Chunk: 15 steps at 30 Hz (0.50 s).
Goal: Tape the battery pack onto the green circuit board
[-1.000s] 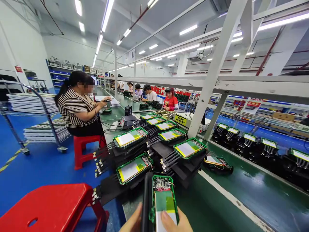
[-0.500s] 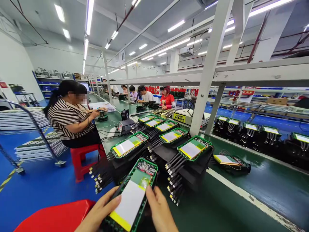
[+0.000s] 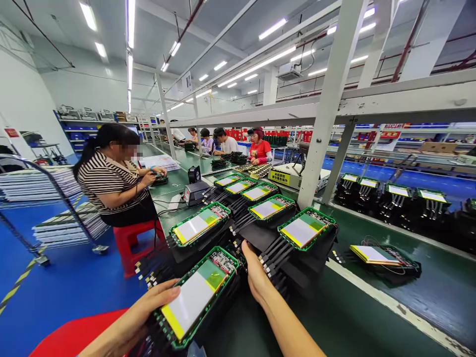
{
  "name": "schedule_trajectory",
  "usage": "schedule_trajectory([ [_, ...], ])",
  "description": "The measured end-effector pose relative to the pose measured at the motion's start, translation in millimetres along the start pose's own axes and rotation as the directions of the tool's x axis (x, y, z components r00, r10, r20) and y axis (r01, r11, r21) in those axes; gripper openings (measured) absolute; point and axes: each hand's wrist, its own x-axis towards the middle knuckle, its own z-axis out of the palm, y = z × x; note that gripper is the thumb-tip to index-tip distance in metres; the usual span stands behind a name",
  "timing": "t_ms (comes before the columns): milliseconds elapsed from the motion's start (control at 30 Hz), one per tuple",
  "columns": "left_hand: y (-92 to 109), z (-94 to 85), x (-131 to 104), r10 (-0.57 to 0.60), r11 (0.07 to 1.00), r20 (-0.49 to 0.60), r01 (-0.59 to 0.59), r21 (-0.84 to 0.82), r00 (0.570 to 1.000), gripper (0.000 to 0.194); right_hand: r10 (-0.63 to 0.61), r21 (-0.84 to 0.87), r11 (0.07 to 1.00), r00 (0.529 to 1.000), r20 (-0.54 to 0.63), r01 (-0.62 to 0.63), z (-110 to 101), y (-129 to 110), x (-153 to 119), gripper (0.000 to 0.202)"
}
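Observation:
An open power bank point(image 3: 197, 292) lies tilted low in front of me, with a white and yellow battery pouch, a green rim and a circuit board at its far end. My left hand point(image 3: 158, 302) grips its near left edge, thumb on top, the other fingers mostly hidden beneath. Off its right side is my right hand point(image 3: 256, 275), with one digit stretched forward and the rest largely hidden. It is close to the short black cables point(image 3: 277, 255) of a stacked power bank point(image 3: 305, 229). Another stacked power bank point(image 3: 201, 224) sits just beyond the held one.
More open power banks point(image 3: 273, 207) stand in stacks on the green bench point(image 3: 372, 297). One with loose wires point(image 3: 386, 258) lies to the right. A white post point(image 3: 330, 109) rises behind the stacks. A co-worker in a striped top point(image 3: 111, 181) sits left; a red stool point(image 3: 78, 337) is below.
My right hand has let go of the power bank's right edge and moved forward and right. The left hand still holds the power bank, now slightly lower and further left. The view has shifted slightly.

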Motion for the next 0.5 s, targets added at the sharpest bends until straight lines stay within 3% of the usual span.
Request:
schedule_trajectory([
  [200, 13.2, 5.8, 9.1, -0.023, 0.998, -0.083, 0.027, 0.051, 0.996, 0.056, -0.03, 0.13, 0.991, 0.997, -0.065, 0.038, -6.8, 1.8, -5.3, 0.056],
  [500, 4.3, -1.6, 13.9, -0.036, 0.999, -0.065, 0.036, -0.003, 0.997, 0.057, -0.061, 0.273, 0.952, 0.958, -0.282, 0.141, 3.7, 10.6, 6.1, 0.043],
])
